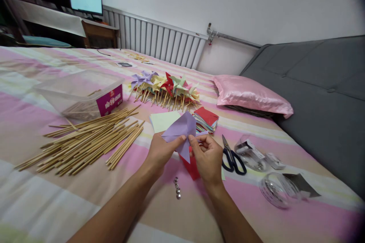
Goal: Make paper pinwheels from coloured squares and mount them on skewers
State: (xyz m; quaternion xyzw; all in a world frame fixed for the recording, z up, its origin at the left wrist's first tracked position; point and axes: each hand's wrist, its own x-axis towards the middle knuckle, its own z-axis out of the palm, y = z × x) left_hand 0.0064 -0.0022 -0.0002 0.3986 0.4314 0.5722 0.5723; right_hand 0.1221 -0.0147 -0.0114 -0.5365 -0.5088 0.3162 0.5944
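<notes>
Both my hands hold a lilac paper square (182,131) folded into pinwheel blades, just above a striped bedsheet. My left hand (161,152) grips its left side with the thumb on top. My right hand (208,157) pinches a blade tip at the centre. Under my right hand lies a red paper piece (192,169). A pale green sheet (162,120) and a stack of coloured paper squares (207,119) lie just beyond. Small silver beads (177,188) rest below my hands.
A pile of wooden sticks (85,140) lies left, with a clear plastic box (82,93) behind it. Finished pinwheels (167,89) are heaped further back. Black-handled scissors (232,155), clear tape rolls (278,190) and a pink pillow (251,95) are to the right.
</notes>
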